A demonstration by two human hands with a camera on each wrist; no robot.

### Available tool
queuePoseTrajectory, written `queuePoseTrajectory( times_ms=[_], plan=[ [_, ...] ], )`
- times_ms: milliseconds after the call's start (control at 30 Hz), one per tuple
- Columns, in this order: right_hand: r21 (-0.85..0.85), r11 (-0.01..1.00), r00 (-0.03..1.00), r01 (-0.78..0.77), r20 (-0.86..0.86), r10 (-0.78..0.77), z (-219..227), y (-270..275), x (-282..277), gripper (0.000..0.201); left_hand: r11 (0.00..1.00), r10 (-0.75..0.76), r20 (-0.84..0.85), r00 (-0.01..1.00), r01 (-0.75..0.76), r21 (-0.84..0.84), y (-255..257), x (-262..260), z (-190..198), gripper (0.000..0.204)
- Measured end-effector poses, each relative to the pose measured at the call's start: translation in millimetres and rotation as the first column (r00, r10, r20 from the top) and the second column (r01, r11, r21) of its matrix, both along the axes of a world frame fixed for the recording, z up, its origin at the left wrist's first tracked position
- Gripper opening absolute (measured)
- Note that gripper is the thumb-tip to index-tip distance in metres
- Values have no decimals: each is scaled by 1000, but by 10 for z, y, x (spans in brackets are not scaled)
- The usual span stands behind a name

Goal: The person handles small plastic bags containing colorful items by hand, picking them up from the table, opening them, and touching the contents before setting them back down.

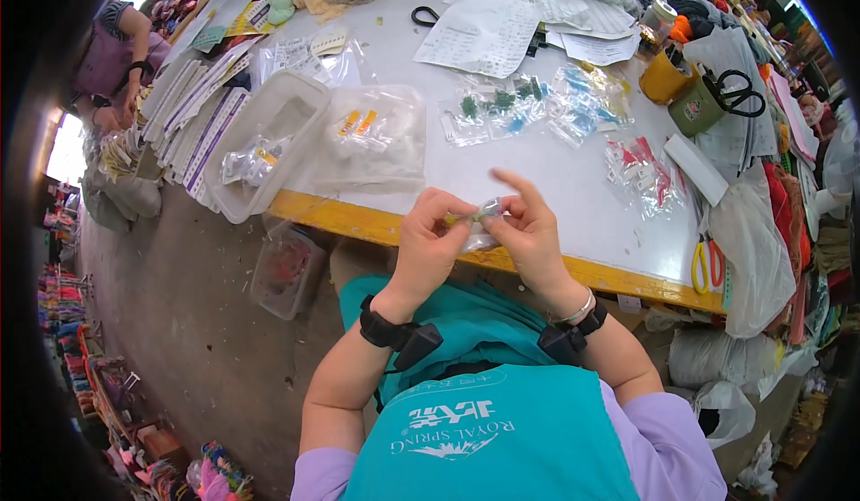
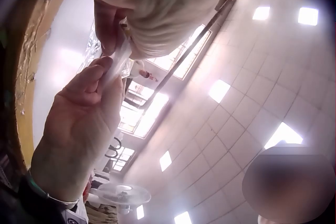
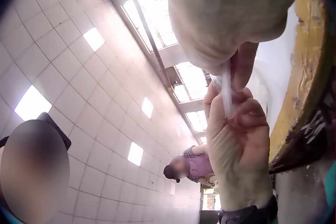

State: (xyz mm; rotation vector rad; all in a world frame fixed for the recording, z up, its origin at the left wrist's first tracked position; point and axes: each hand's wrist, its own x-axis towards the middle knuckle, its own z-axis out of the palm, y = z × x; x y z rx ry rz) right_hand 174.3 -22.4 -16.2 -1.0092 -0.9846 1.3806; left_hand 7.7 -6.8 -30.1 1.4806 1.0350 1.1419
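Just above the table's near edge, both hands meet at a small clear plastic bag (image 1: 482, 241). My left hand (image 1: 432, 239) pinches one side of it between thumb and fingers. At the other side, my right hand (image 1: 530, 239) grips it with the thumb, while one finger sticks up, blurred. Something greenish shows at the bag's top between the fingertips; what it is I cannot tell. Seen edge-on in the right wrist view, the plastic bag (image 3: 227, 90) is a thin whitish strip between the hands.
Small bags with green and blue contents (image 1: 502, 107) and red contents (image 1: 640, 170) lie beyond the hands. Left are an open plastic box (image 1: 305, 98) and a translucent container (image 1: 394, 174). Scissors (image 1: 708, 264) hang at the table's right edge. Another person (image 1: 125, 44) is at the far left.
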Motion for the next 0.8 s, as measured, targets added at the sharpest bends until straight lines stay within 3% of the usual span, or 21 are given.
queuePoseTrajectory(
  times_ms=[33,200,333,400,533,600,733,800],
  plan=[
    [-20,999,999,-41,30,41,-1,7,11,17,999,-20,4,1000,19,43,6,-6,-19,20],
    [-208,976,968,-70,-249,17,-158,64,14,17,965,-141,-88,986,157,209,27,-156,71,28],
    [-316,940,897,-129,-442,-26,-156,67,36,16,930,-55,-185,981,118,347,-96,-95,237,25],
    [-329,928,870,-172,-493,-14,-229,32,3,14,932,-53,-188,981,117,344,-90,-153,120,18],
    [-299,920,827,-252,-560,44,-86,40,-13,10,987,-103,-61,993,109,121,-80,-219,51,14],
    [-330,899,882,-288,-456,116,30,62,9,9,992,-123,45,991,123,6,-57,-246,26,13],
    [-276,901,939,-334,-184,291,-92,110,58,14,989,-150,21,988,150,-4,-50,-216,-38,14],
    [-257,904,939,-342,-139,316,-77,137,90,15,991,-134,4,991,134,20,-61,-214,-53,20]
  ],
)
